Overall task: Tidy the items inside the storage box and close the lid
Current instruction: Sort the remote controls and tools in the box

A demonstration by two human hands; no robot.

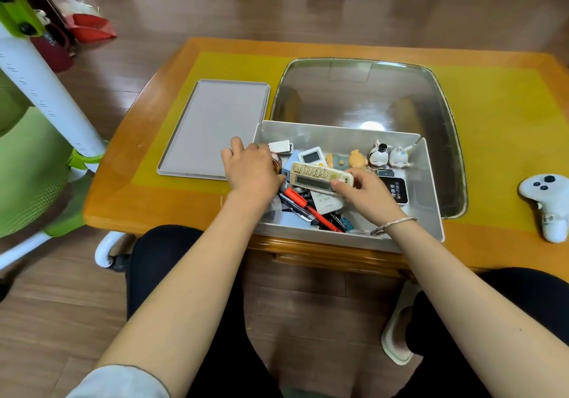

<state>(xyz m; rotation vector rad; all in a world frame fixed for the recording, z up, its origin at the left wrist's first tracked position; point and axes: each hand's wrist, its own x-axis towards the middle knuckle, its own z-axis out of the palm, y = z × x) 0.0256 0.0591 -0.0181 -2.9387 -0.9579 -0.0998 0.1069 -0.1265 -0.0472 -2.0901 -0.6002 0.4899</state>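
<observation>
Head view: grey plastic storage box (429,182), straight-walled, sits at the table's (154,200) near edge, full of clutter. Its flat rimmed lid (212,126) lies just left, apart. Right hand (366,192) pinches a cream, oblong remote (320,175) above the pile. Left hand (252,171) curls round a small amber object at the box's left wall; the object can't be identified. Bare tabletop to the right.

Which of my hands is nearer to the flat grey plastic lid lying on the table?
Left. Your left hand is at the box's left wall, right beside the flat grey plastic lid. Your right hand is further right, inside the box, holding the cream remote control.
</observation>
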